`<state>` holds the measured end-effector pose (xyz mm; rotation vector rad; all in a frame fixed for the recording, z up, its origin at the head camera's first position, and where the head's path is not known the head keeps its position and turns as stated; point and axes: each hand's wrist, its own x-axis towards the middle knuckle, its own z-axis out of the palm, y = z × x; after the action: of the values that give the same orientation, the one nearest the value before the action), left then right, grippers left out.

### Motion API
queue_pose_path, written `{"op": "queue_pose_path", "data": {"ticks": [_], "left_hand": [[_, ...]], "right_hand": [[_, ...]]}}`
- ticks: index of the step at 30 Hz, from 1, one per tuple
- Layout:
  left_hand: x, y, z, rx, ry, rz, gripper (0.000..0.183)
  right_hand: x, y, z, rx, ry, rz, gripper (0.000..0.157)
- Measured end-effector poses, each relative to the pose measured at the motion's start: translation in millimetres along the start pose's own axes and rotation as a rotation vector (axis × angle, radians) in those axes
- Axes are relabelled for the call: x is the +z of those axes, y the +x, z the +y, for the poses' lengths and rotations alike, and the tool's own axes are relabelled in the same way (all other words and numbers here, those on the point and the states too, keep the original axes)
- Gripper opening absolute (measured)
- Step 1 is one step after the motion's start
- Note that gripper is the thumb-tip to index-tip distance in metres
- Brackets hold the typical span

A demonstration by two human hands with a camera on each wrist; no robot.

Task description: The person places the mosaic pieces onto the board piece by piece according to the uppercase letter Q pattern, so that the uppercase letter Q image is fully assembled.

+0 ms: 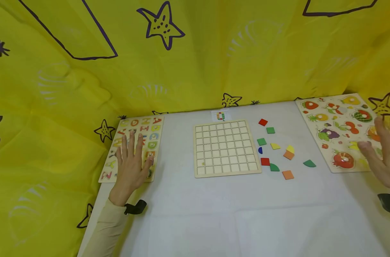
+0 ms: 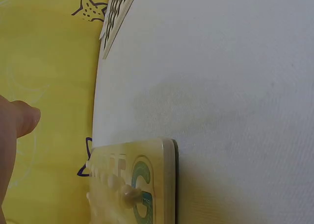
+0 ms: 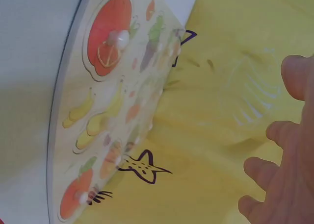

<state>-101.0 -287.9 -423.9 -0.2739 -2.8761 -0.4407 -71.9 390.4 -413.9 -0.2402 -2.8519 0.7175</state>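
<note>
My left hand (image 1: 132, 167) hovers over the wooden alphabet puzzle (image 1: 158, 123), fingers stretched and holding nothing. Over the right edge of the fruit puzzle (image 1: 326, 125) is my right hand (image 1: 387, 157), its fingers spread and likewise holding nothing; part of it is cut off by the head view. Between them lies a square wooden grid board (image 1: 227, 148). Loose coloured tiles lie to its right, among them a red square (image 1: 265, 161), a green quarter circle (image 1: 309, 163), an orange square (image 1: 288, 174) and a blue half circle (image 1: 260, 150).
A small card (image 1: 220, 115) with a coloured ring pattern lies behind the grid board. White cloth (image 1: 195, 221) covers the table. A yellow curtain (image 1: 195, 64) with starfish drawings hangs along the back and left. Knobs stand up from the alphabet puzzle.
</note>
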Motion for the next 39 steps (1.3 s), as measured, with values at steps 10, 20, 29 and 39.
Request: {"op": "queue_pose_path", "data": {"ticks": [10,20,29,39], "left_hand": [[11.8,3.7,12.8,0.037,-0.008,-0.028,0.082],[36.3,16.2,48.7,0.116,0.033,-0.132,0.079],[71.1,23.7,81.3,0.169,-0.119,-0.287,0.076],[93.9,27.8,93.7,0.148,-0.207,-0.335,0.077]], "right_hand": [[7.2,2.7,-7.3,-0.135,-0.185,-0.126,0.093],[37.6,14.6,-29.8,-0.258,-0.183,-0.173,0.070],[66.8,31.1,-68.5,-0.372,-0.051,-0.225,0.048],[88.0,31.8,-93.4,-0.308,-0.042,-0.305,0.040]]}}
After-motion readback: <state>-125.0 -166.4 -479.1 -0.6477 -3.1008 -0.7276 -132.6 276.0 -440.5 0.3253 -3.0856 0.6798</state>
